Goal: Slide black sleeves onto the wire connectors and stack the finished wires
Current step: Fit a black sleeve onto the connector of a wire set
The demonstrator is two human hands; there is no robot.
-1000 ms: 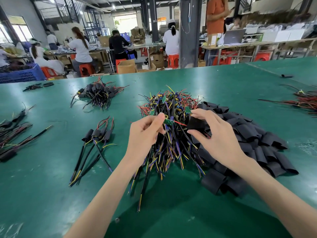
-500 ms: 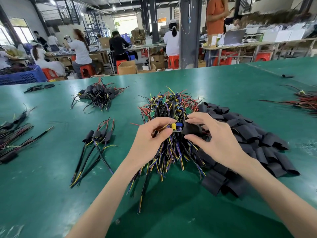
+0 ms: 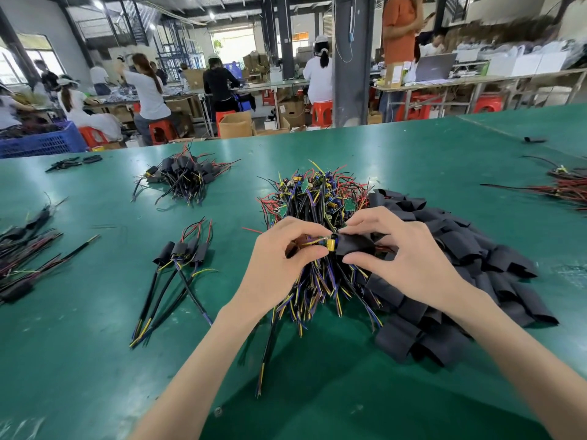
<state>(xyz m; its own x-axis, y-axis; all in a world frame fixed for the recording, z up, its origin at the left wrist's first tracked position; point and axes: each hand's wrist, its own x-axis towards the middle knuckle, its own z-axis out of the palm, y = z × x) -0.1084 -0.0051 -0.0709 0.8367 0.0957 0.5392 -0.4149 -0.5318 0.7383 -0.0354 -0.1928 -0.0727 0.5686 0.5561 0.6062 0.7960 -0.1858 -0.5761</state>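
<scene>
My left hand pinched the connector, right hand the sleeve; I'd just brought them together between my hands, sliding likely starting.

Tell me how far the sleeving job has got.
Done: a few sleeved wires stacked at left, a bigger pile behind. In hand: the left hand pinches a connector, the right hand holds a black sleeve against it. Remaining: a large heap of bare wires and loose sleeves.

left hand pinching a wire connector, right hand holding a black sleeve right against it, above the loose wire pile; sleeve heap beside it, finished wires off left on the worktop
</scene>
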